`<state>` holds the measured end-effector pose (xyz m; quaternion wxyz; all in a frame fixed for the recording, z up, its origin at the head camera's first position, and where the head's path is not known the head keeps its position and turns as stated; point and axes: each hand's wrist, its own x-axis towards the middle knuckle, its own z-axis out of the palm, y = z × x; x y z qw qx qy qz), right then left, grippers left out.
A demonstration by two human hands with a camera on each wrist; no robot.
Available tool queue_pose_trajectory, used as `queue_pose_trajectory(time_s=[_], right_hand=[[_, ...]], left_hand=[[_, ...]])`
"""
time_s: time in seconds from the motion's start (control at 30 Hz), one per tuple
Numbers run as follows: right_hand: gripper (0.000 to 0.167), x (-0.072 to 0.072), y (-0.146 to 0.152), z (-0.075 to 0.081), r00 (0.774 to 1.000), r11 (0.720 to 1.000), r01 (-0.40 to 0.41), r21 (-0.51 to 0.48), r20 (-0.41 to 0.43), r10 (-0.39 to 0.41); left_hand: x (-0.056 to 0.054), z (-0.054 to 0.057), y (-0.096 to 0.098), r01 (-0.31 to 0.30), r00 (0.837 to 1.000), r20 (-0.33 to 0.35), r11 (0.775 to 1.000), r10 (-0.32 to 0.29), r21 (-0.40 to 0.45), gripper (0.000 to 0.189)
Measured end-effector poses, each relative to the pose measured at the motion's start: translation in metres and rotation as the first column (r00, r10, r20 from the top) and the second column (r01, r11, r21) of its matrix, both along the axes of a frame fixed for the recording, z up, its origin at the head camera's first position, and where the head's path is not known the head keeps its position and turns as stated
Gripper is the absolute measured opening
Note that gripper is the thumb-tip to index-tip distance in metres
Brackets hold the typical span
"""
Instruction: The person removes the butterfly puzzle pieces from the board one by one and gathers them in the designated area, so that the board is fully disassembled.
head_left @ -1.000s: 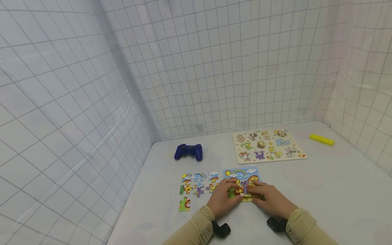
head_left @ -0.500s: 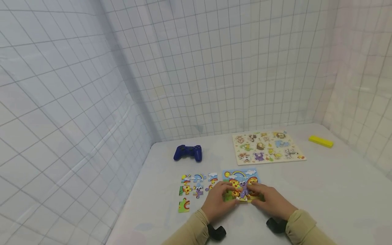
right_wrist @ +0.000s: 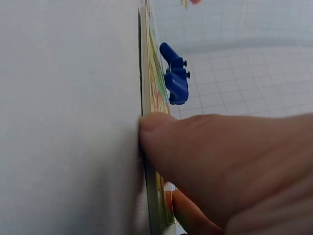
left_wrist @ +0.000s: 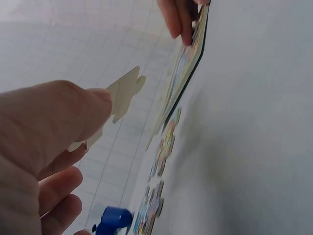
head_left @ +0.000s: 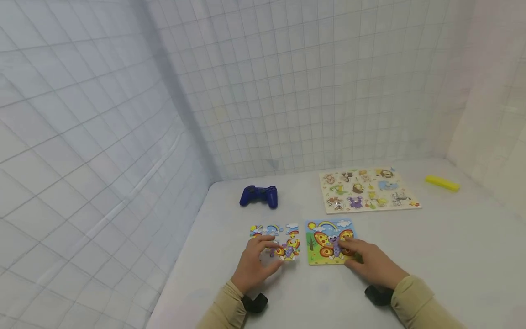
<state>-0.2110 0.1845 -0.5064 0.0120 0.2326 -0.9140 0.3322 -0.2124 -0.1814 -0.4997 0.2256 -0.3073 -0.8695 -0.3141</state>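
Note:
My left hand [head_left: 255, 265] pinches a jigsaw piece [left_wrist: 126, 93] between thumb and fingers, raised above the table. Its pale back faces the left wrist camera; in the head view its front looks yellow, red and purple. Under and behind that hand lie several loose jigsaw pieces [head_left: 273, 230], partly hidden. To the right, a square butterfly puzzle board [head_left: 318, 256] lies flat. My right hand [head_left: 371, 262] grips this board at its near right corner, thumb [right_wrist: 156, 127] on the edge and fingers over the top. The hand hides that corner.
Behind the jigsaw pieces sits a dark blue game controller [head_left: 259, 196]. A wooden animal peg puzzle [head_left: 365, 205] lies at the back right, with a yellow bar [head_left: 442, 183] farther right. Grid-patterned cloth walls [head_left: 296, 100] enclose the table at the back and sides.
My left hand has left the butterfly board and moved left over the loose pieces, holding a jigsaw piece. My right hand has stayed at the board's right side. The head view has shifted slightly.

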Motion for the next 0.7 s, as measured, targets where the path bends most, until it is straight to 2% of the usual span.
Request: queue_pose_trajectory(time_s=[0.07,0.17,0.3,0.5,0.7], right_hand=[[0.053,-0.001,0.004,0.005,1.000,1.000,0.012,0.003,-0.028,-0.012],[0.052,-0.002,0.007,0.008,0.999,1.000,0.016,0.005,-0.052,-0.016],[0.053,0.000,0.004,0.008,1.000,1.000,-0.001,0.001,-0.013,0.001],[0.053,0.002,-0.001,0.005,1.000,1.000,0.002,-0.003,0.010,-0.002],[0.052,0.001,0.000,0.004,1.000,1.000,-0.005,0.002,-0.004,0.005]], left_hand=[[-0.002,0.001,-0.008,-0.002,1.000,-0.002,1.000,0.002,-0.007,0.038],[-0.001,0.002,-0.018,0.002,0.999,0.046,1.000,-0.001,-0.020,0.036],[0.004,0.001,-0.028,-0.017,0.989,0.143,0.997,0.028,-0.075,0.032],[0.006,0.004,-0.038,-0.081,0.954,0.267,0.973,0.138,-0.215,0.024],[0.006,0.006,-0.037,-0.085,0.928,0.327,0.957,0.177,-0.276,0.025]])
